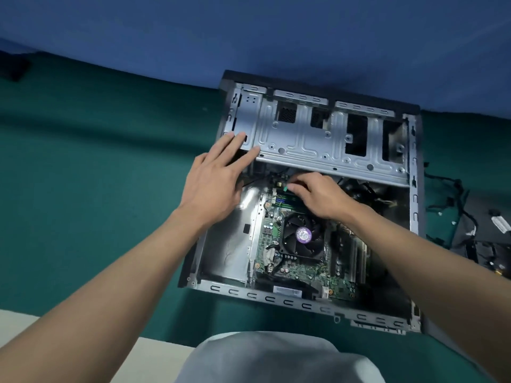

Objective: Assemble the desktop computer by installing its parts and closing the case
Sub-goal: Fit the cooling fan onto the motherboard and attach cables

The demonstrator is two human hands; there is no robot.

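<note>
Against the drive cage [304, 142] edge, left hand [213, 186] lies flat.

Hidden, cropped or unreadable around the computer case [304, 305].
Inside it, cannot tell what the curled fingertips [293, 187] of the right hand [318, 196] touch; cannot read the purple fan label [303, 234]. Right of it, loses black cables [448, 194] and a dark part [492, 246] past the picture's edge; far left, shows only a dark blur [13, 68].
</note>
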